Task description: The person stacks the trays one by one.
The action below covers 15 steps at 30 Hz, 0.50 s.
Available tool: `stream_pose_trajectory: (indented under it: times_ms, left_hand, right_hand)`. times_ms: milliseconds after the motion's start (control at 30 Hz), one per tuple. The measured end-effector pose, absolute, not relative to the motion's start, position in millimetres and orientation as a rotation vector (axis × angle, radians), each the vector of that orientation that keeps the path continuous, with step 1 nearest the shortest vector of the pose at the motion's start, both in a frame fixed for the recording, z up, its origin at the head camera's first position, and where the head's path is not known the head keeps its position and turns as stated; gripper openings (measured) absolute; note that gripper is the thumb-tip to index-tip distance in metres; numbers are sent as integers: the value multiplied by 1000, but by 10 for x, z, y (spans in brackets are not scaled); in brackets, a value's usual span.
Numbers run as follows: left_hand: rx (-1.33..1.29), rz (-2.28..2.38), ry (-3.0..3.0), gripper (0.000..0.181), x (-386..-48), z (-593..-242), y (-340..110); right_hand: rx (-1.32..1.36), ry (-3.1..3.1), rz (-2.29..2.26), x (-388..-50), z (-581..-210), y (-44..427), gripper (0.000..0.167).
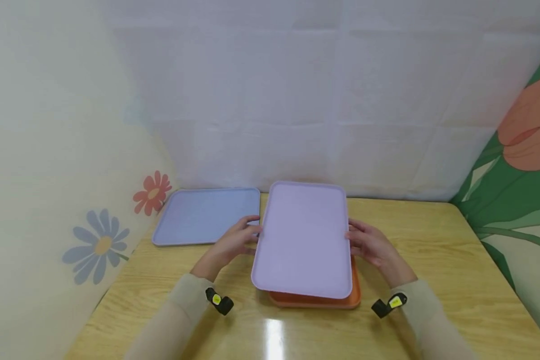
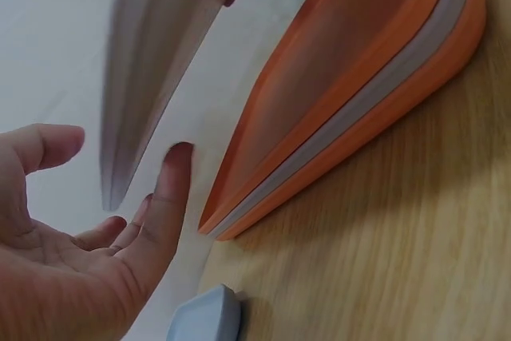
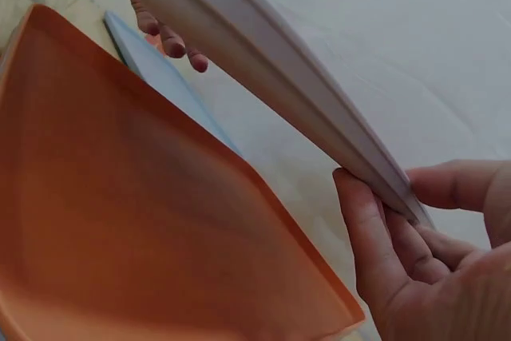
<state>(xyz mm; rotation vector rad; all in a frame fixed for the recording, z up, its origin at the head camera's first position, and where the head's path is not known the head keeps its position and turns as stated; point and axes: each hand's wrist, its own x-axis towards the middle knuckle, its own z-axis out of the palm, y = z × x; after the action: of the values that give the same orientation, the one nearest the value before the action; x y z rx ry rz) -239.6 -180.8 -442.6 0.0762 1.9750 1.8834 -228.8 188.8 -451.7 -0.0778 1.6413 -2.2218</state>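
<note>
A lilac tray [image 1: 303, 235] is raised and tilted above an orange tray [image 1: 355, 290]. My right hand [image 1: 375, 247] pinches its right edge, thumb on one face and fingers on the other in the right wrist view. At the left edge is my left hand [image 1: 234, 242]; in the left wrist view its thumb and fingers stand spread on both sides of the lilac tray [image 2: 152, 61], with gaps beside the thumb and forefinger. Contact by the other fingers is unclear. Below, orange layers [image 2: 359, 77] enclose a greyish layer [image 2: 375, 89].
A light blue tray [image 1: 211, 215] lies at the back left of the wooden table [image 1: 432, 250]. Behind the table hangs a white cloth [image 1: 297, 100]. Painted flowers [image 1: 102, 245] cover the left wall, and large painted leaves [image 1: 517, 200] are at the right.
</note>
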Motion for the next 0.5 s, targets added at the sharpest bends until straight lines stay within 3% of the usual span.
stream_pose_trajectory:
  times_ms: [500]
  left_hand:
    - [154, 1810, 2049, 78, -2442, -4526, -1703]
  right_hand:
    - [-60, 1794, -2055, -2370, -4582, 1994, 67]
